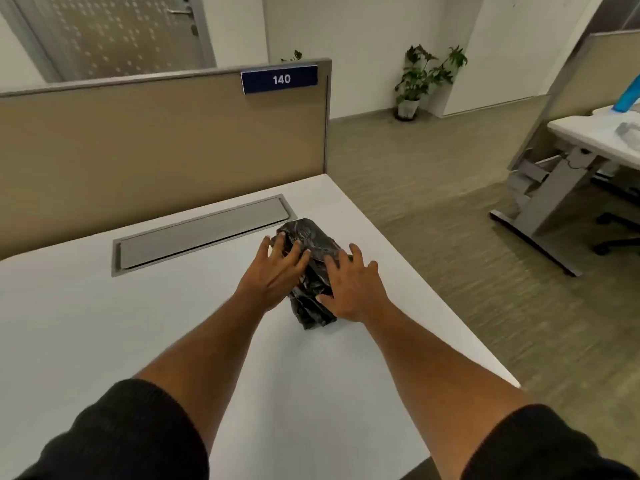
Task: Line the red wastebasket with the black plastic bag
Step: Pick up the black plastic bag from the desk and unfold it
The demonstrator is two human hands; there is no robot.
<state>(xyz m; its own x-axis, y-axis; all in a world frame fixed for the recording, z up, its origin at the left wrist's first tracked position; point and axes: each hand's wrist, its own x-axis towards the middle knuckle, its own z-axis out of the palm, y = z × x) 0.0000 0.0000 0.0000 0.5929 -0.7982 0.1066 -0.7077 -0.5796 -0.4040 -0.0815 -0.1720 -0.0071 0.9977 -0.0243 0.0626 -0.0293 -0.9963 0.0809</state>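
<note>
The crumpled black bag [313, 271] lies on the desk [104, 323], near its right edge. Both hands, left [273, 277] and right [353, 289], rest on it, fingers spread, not clamped. It could slide off; no wastebasket shows.

White desk [104, 341], beige partition at its far edge. Grey cable-tray lid [204, 232] set flush in the top near the partition. Crumpled black plastic bag [311, 268] lies on the desk just right of the lid (both hands pressing flat on it).
</note>
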